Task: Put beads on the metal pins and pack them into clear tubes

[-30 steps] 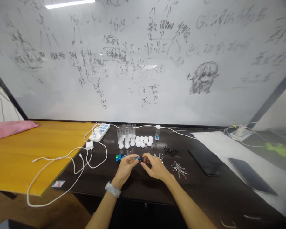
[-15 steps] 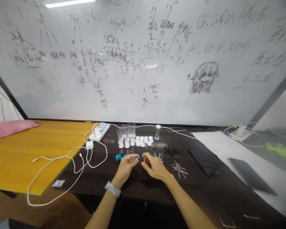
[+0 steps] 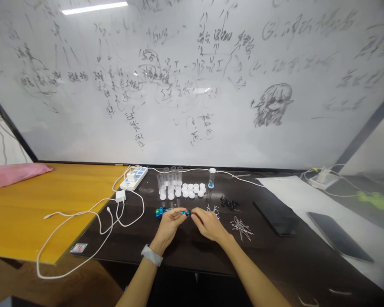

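Observation:
My left hand (image 3: 169, 225) and my right hand (image 3: 208, 226) meet over a dark table top (image 3: 192, 251). The left fingertips pinch a thin rod with a small blue bead (image 3: 187, 212) near its end. A cluster of shiny blue beads (image 3: 160, 212) lies at the rod's far left, and I cannot tell whether it is joined on. My right fingertips sit beside the small bead, and their grip is unclear. Behind the hands stand clear plastic tubes (image 3: 170, 179) and several white caps (image 3: 192, 189). Bent wires (image 3: 213, 209), black small parts (image 3: 228, 203) and a pile of metal pins (image 3: 241, 227) lie to the right.
A capped tube with blue inside (image 3: 211, 178) stands behind the caps. On the left are a white power strip (image 3: 133, 178), white cables and a yellow wooden table (image 3: 51, 209). A black phone (image 3: 277, 217) and a tablet (image 3: 339, 236) lie on the right, before a written whiteboard (image 3: 192, 85).
Both hands stay almost in place around the blue-beaded rod. My right fingertips sit slightly lower, and the whole view has shifted a little.

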Demonstrator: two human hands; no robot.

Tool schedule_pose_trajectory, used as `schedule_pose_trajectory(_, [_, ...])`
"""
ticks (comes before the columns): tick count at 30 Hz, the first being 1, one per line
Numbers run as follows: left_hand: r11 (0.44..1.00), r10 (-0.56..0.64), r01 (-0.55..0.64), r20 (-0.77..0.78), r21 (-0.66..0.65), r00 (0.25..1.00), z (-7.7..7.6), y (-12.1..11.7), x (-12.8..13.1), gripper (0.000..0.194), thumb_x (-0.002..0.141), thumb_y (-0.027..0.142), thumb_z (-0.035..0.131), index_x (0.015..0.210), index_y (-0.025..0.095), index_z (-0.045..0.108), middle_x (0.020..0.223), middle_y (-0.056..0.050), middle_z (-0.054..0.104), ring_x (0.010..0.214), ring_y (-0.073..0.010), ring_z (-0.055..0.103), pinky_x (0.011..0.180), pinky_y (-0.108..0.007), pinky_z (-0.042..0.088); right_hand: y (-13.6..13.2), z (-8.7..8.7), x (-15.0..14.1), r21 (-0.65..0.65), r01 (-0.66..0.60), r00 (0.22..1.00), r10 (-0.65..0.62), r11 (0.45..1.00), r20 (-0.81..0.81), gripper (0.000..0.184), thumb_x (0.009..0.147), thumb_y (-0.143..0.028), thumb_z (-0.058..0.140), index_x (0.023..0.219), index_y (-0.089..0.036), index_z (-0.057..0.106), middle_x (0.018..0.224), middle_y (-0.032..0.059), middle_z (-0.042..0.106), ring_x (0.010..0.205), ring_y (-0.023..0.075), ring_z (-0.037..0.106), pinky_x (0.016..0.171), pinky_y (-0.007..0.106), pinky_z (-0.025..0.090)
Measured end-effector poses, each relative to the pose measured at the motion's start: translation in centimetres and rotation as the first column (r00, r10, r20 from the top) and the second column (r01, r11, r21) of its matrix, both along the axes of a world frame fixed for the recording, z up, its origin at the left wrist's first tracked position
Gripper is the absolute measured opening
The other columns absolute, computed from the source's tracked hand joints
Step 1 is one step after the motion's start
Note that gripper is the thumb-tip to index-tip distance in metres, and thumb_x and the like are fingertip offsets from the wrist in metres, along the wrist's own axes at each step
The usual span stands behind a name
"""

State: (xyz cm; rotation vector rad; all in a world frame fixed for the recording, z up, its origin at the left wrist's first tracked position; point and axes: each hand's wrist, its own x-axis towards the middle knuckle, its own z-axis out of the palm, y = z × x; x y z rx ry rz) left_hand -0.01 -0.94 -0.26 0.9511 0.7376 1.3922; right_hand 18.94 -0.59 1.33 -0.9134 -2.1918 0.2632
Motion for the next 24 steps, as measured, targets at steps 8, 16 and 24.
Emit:
schedule_pose_trajectory(8, [1.0,0.001,-0.002,-0.019,-0.015,1.0,-0.05,-0.07,-0.07,0.035,0.06,0.022,0.091,0.091,0.014,0.077,0.094,-0.011,0.078,0.088,-0.0202,0.071,0.088,-0.032,0.051,0.03,-0.03,0.07,-0.004,-0.002,1.0,0.002,1.0,-0.001,0.013,0.1,-0.027,0.045,0.107,-0.024,0.055,0.088,0.0027,0.067,0.076,0.0186,0.064,0.068,0.028,0.045])
schedule_pose_trajectory(16, [1.0,-0.006,0.006,-0.039,-0.004,0.999,-0.13,0.01,-0.14,0.035,0.062,0.024,0.09,0.093,0.014,0.077,0.094,-0.011,0.078,0.089,-0.0209,0.071,0.089,-0.033,0.052,0.14,-0.02,0.04,-0.035,-0.01,0.999,0.008,0.999,-0.047,0.014,0.1,-0.028,0.046,0.106,-0.023,0.057,0.091,0.0035,0.067,0.074,0.0174,0.064,0.069,0.029,0.048])
schedule_pose_trajectory(24, [1.0,0.003,-0.003,-0.025,-0.013,1.0,-0.05,-0.03,-0.11,0.036,0.06,0.024,0.091,0.091,0.015,0.078,0.094,-0.01,0.078,0.089,-0.0212,0.071,0.089,-0.033,0.051,0.65,-0.58,-0.06,-0.052,-0.016,0.996,0.012,0.999,-0.086,0.015,0.1,-0.031,0.048,0.109,-0.024,0.059,0.094,0.0046,0.068,0.08,0.0191,0.065,0.073,0.031,0.05])
